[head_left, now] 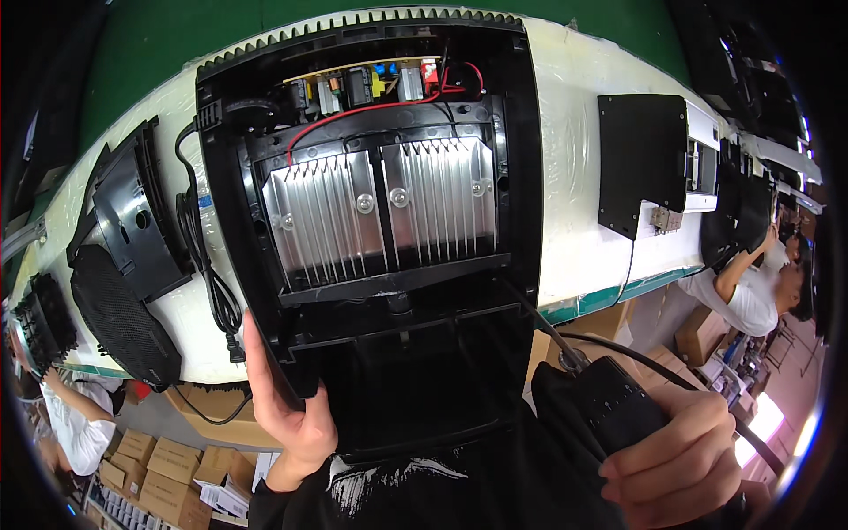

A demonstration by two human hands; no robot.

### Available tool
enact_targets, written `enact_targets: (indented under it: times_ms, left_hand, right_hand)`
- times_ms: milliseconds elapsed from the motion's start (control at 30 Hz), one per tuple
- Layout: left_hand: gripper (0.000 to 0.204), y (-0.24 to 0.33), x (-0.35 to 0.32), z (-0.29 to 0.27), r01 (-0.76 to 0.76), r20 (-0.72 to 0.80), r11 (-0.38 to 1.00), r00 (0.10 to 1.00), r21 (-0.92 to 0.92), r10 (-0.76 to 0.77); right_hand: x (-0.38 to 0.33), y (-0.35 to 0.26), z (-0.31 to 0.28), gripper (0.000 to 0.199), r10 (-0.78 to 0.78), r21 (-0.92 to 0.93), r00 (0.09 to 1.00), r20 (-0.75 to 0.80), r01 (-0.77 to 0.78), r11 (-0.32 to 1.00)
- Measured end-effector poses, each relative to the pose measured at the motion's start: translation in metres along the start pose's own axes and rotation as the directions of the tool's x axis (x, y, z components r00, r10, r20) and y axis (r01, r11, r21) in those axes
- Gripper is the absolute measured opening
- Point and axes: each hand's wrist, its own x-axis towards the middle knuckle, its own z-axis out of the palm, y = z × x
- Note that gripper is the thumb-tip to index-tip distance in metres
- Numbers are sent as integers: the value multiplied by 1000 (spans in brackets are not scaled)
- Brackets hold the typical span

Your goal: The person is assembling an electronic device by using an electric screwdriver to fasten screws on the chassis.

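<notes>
A large open black plastic housing (pixel 521 177) fills the middle of the table, its front part reaching close to my body. Inside it lie two silver finned heatsinks (pixel 331 221), with a circuit board (pixel 362 84) of components and a red wire behind them. My left hand (pixel 296 415) grips the housing's front left edge, fingers along the outer side and thumb by the rim. In my right hand (pixel 676 464) is a black electric screwdriver (pixel 614 402). Its long bit slants up and left to the housing's front right side; whether the tip touches a screw is hidden.
A coiled black power cord (pixel 201 256) lies left of the housing, beside black plastic panels (pixel 141 221) and a mesh cover (pixel 124 318). To the right stands a black-and-white boxy unit (pixel 642 163). Co-workers sit at both sides; cardboard boxes (pixel 172 468) stand on the floor.
</notes>
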Motion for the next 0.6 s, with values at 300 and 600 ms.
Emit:
enact_targets:
  times_ms: [300, 600]
  left_hand:
    - [85, -1, 3, 1, 0, 42, 996, 999, -95, 4]
    - [82, 0, 1, 0, 62, 28, 986, 998, -154, -58]
  right_hand:
    - [-16, 12, 10, 22, -280, -186, 933, -227, 241, 953]
    - [0, 10, 32, 21, -199, -178, 910, -362, 143, 974]
